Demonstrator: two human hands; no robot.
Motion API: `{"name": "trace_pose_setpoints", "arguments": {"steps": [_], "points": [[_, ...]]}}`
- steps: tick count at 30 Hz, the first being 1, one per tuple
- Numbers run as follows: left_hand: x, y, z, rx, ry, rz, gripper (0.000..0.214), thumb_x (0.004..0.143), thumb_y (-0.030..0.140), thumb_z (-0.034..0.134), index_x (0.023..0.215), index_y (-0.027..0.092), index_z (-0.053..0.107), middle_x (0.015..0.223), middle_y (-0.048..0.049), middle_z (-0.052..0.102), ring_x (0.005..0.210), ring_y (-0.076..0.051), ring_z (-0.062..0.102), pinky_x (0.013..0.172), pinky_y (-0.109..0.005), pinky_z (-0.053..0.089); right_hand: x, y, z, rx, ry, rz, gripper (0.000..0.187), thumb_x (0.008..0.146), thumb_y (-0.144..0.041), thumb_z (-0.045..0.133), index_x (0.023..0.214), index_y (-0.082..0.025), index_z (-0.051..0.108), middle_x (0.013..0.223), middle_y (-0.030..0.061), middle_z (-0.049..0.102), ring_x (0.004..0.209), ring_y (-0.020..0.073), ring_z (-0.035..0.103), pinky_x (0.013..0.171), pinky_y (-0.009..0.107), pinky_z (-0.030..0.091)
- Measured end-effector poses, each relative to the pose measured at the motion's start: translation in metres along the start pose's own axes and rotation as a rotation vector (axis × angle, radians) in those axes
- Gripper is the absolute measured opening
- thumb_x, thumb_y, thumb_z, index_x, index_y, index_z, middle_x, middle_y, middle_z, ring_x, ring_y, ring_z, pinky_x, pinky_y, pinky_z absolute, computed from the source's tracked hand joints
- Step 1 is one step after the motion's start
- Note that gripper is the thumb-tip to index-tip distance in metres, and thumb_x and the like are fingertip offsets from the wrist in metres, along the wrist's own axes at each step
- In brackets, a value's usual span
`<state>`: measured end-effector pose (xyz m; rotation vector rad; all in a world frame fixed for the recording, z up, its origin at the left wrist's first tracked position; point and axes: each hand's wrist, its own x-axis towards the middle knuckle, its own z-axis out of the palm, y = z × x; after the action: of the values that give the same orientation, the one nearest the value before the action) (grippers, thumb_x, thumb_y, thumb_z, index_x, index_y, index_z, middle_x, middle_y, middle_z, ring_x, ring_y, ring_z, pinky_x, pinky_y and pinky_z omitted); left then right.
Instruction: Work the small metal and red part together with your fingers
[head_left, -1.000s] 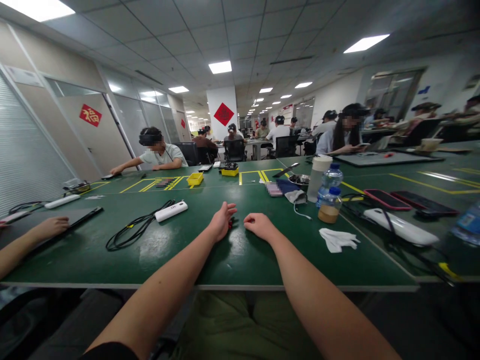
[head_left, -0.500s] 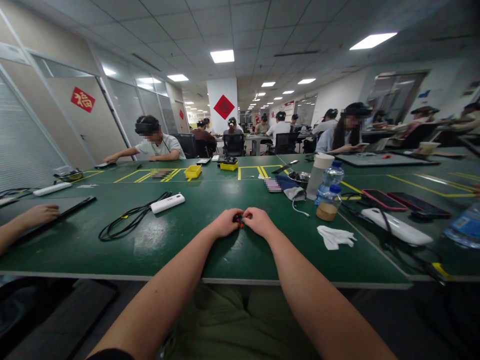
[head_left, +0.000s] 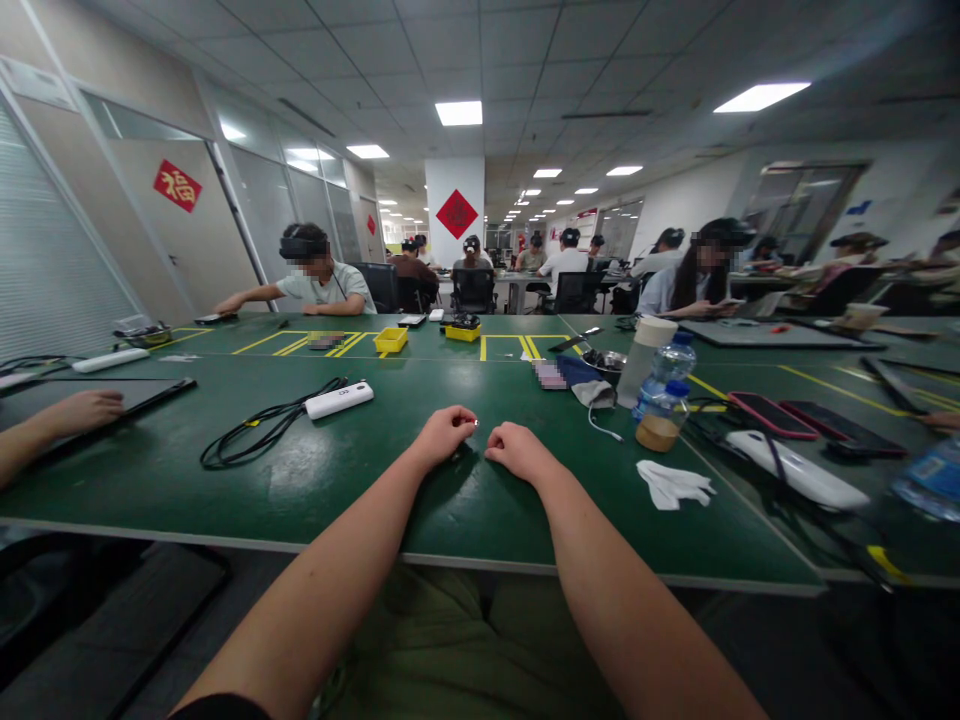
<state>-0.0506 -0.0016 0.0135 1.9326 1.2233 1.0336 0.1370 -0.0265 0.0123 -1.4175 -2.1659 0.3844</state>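
Observation:
Over the green table [head_left: 450, 510], near its front edge, my left hand [head_left: 444, 438] is closed in a pinch. A tiny bright glint [head_left: 475, 423] shows at its fingertips, too small to name. Just to the right, my right hand [head_left: 517, 450] rests low with fingers curled in; whatever they hold, if anything, is hidden. A narrow gap separates the two hands.
Left of my hands lies a white power bank [head_left: 340, 400] with a black cable [head_left: 259, 430]. On the right are a crumpled white tissue [head_left: 673, 484], a bottle of brown liquid [head_left: 660, 425] and phones [head_left: 772, 414]. Another person's hand [head_left: 90, 412] rests at far left.
My hands have moved apart. The small dark thing with orange-red parts that was between them no longer shows. The camera view has shifted slightly.

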Motion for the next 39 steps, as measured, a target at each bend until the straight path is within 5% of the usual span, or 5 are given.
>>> {"name": "trace_pose_setpoints", "arguments": {"steps": [8, 19, 31, 39], "points": [[-0.005, 0.003, 0.008, -0.286, -0.026, -0.084, 0.014, 0.078, 0.025, 0.062, 0.087, 0.015, 0.061, 0.082, -0.0071, 0.070, 0.074, -0.016, 0.067, 0.068, -0.029, 0.053, -0.002, 0.008, -0.006, 0.135, 0.097, 0.104, 0.012, 0.068, -0.021, 0.074, 0.063, -0.020, 0.063, 0.069, 0.0016, 0.063, 0.069, 0.0158, 0.057, 0.066, 0.026, 0.040], [-0.005, 0.007, 0.013, -0.529, -0.102, -0.182, 0.025, 0.080, 0.019, 0.063, 0.103, 0.012, 0.068, 0.078, -0.0056, 0.072, 0.065, -0.012, 0.064, 0.074, -0.029, 0.054, 0.004, 0.002, -0.003, 0.810, 0.176, 0.229, 0.007, 0.073, -0.018, 0.064, 0.079, -0.015, 0.062, 0.068, 0.0025, 0.068, 0.067, 0.0151, 0.068, 0.064, 0.026, 0.054], [-0.005, 0.011, 0.014, -0.655, -0.081, -0.301, 0.021, 0.082, 0.019, 0.063, 0.100, 0.010, 0.069, 0.078, -0.0087, 0.072, 0.064, -0.013, 0.067, 0.066, -0.024, 0.056, 0.002, 0.002, -0.006, 1.263, 0.064, 0.344, 0.011, 0.082, -0.016, 0.060, 0.076, -0.011, 0.067, 0.073, 0.0091, 0.070, 0.070, 0.0139, 0.068, 0.071, 0.026, 0.057], [-0.007, 0.012, 0.014, -0.669, -0.112, -0.297, 0.022, 0.078, 0.006, 0.061, 0.099, 0.009, 0.068, 0.081, -0.0096, 0.073, 0.065, -0.011, 0.068, 0.069, -0.023, 0.056, 0.001, 0.003, -0.005, 1.335, 0.044, 0.356, 0.012, 0.075, -0.002, 0.060, 0.079, -0.010, 0.069, 0.078, 0.0110, 0.073, 0.072, 0.0152, 0.070, 0.072, 0.025, 0.058]]}}
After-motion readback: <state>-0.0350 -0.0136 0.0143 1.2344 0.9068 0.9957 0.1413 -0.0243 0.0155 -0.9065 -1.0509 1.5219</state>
